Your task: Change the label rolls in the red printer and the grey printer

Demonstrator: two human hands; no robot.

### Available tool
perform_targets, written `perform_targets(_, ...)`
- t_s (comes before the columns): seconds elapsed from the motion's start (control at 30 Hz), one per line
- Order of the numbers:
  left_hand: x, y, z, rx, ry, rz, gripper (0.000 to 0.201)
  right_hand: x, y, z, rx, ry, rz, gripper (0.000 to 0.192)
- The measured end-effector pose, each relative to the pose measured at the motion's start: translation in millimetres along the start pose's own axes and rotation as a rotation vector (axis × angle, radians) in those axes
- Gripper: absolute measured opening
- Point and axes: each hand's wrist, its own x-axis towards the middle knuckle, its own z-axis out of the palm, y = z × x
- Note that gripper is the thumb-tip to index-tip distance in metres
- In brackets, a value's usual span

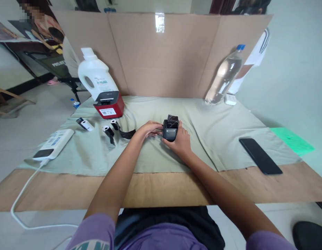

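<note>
Over pale-green cloth (158,158), my right hand (182,141) clasps a boxy black device (170,134); my left hand (150,128) bends alongside, grip unclear.

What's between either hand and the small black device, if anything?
Nothing visible. Right hand holds the small black device; left hand is at its left side, contact unclear. Two dark rolls lie farther left.

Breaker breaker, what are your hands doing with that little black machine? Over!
Right hand grips black machine; left hand at its left side, contact unclear. Dark piece at machine's far end. Dark strip near left wrist.
</note>
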Motion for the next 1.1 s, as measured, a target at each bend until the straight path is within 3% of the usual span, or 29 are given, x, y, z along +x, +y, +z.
perform_targets(0.2, 5.7, 1.1, 3.5, 0.029, 0.049, 0.009, 0.023, 0.1, 1.2, 2.1, 0.009, 0.013, -0.014, 0.118)
perform_targets(0.43, -5.1, 1.4, 2.5, -0.006, 0.026, 0.054, 0.032, -0.3, -0.2, -0.6, -0.001, 0.000, 0.004, 0.117)
perform_targets(0.57, -12.1, 4.0, 0.7, 0.041, 0.031, 0.167, 0.035, 0.1, 1.9, 1.5, 0.032, 0.014, 0.000, 0.111)
perform_targets(0.7, -12.9, 6.7, 0.8, 0.117, 0.034, 0.321, 0.026, 1.8, 4.9, 3.6, 0.140, 0.080, -0.034, 0.088)
perform_targets(0.9, -6.1, 7.0, 5.7, 0.095, 0.097, 0.419, 0.029, 2.8, 7.1, -4.1, 0.344, 0.180, -0.050, 0.038)
perform_targets(1.1, 14.1, 12.2, 14.2, 0.123, 0.243, 0.465, 0.042, 2.5, 6.1, -6.4, 0.356, 0.173, 0.004, 0.018)
